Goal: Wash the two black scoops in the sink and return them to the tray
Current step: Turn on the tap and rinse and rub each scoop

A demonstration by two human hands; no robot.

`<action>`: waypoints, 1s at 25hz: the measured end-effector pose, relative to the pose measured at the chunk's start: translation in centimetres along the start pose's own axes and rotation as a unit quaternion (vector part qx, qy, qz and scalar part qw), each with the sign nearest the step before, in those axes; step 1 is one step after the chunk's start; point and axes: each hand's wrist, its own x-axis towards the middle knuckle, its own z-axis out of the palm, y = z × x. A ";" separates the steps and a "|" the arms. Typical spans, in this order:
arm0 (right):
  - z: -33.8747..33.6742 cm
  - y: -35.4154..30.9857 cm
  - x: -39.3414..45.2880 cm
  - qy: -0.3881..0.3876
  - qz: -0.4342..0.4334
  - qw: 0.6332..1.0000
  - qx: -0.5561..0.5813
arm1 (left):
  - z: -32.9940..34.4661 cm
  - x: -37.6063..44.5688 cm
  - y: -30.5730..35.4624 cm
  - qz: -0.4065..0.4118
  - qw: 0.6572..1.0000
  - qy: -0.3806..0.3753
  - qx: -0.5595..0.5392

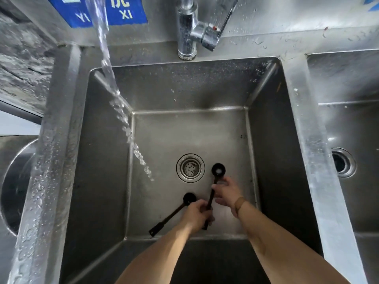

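Observation:
Both hands are down in the deep steel sink (266,140). My left hand (198,215) is closed around the lower handle of a long black scoop (217,170), whose round bowl points away, just right of the drain. My right hand (226,193) touches the same handle higher up, fingers curled on it. The second black scoop (174,212) lies flat on the sink floor to the left, bowl near my left hand, handle running down-left. A stream of water (114,93) falls from the upper left and lands left of the drain, apart from both scoops. No tray is visible.
The drain strainer (190,168) sits mid-floor. A chrome tap (196,29) stands behind the sink. A second basin with its own drain (342,162) lies to the right. A round steel vessel (14,181) is at the left edge.

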 end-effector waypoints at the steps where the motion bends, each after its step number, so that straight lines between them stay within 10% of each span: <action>1: 0.0 -1.0 -0.7 0.002 -0.010 1.000 0.013 | -0.5 -0.8 0.8 0.003 0.999 -0.013 -0.033; 25: 12.1 -13.2 -13.6 -0.160 -0.120 0.979 0.046 | -17.5 -17.8 4.5 0.077 0.986 0.076 -0.128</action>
